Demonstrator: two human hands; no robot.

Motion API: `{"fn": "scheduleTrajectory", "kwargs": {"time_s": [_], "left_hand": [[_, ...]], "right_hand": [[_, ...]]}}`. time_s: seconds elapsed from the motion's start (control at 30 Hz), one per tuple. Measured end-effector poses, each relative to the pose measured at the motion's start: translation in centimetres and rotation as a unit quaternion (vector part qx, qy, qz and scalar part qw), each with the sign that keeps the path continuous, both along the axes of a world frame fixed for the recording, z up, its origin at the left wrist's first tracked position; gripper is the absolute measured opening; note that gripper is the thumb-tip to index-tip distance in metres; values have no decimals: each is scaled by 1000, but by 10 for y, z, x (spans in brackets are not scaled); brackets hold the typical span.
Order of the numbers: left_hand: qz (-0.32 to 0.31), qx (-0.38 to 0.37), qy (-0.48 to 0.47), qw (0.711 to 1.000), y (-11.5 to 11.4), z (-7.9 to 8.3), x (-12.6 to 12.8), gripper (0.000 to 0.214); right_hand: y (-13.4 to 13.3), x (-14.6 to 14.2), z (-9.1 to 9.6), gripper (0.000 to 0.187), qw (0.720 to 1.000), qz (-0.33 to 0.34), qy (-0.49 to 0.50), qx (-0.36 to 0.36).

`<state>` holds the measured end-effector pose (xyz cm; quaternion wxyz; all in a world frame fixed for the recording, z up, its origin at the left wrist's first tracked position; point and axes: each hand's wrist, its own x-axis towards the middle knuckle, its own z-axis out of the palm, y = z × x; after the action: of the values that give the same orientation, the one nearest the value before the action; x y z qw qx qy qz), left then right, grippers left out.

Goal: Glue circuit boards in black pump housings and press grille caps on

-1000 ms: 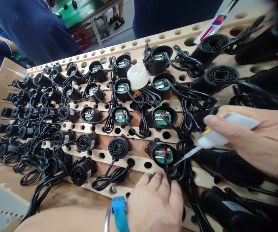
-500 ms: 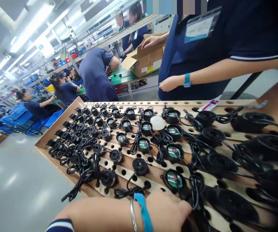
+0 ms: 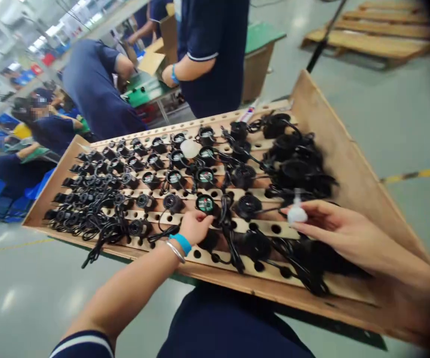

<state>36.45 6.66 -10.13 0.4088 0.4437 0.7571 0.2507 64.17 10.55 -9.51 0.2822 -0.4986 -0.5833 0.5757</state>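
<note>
A wooden pegboard tray (image 3: 349, 154) carries rows of small black motor units with coiled black cables. My left hand (image 3: 195, 226), with a blue wristband, rests on the tray with its fingertips pinched at an open unit (image 3: 204, 203) that shows a green circuit board. My right hand (image 3: 334, 226) holds a small white squeeze bottle (image 3: 296, 211) with its nozzle pointing up, just right of a capped black unit (image 3: 248, 206). A translucent white cap (image 3: 189, 148) lies among the units farther back.
A person in dark blue stands at the tray's far edge (image 3: 211, 54), beside a cardboard box (image 3: 159, 54) on a green table. Other workers sit at the left. Wooden pallets (image 3: 382, 35) lie on the grey floor at the upper right.
The view has pulled back and swung right, so the whole tray shows. My right hand with the bottle is in view again, away from the open unit, its nozzle now pointing up.
</note>
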Motion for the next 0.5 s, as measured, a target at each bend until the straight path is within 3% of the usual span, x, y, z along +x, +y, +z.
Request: {"fn": "scheduleTrajectory", "kwargs": {"time_s": [0.1, 0.3, 0.5], "left_hand": [[28, -8, -56, 998, 4, -7, -1, 36], [74, -25, -179, 981, 2, -9, -5, 28], [117, -44, -247, 961, -1, -6, -2, 41]], "right_hand": [[6, 8, -5, 45, 995, 56, -69, 50], [11, 0, -18, 27, 955, 96, -206, 189], [9, -2, -58, 15, 913, 143, -268, 272]]}}
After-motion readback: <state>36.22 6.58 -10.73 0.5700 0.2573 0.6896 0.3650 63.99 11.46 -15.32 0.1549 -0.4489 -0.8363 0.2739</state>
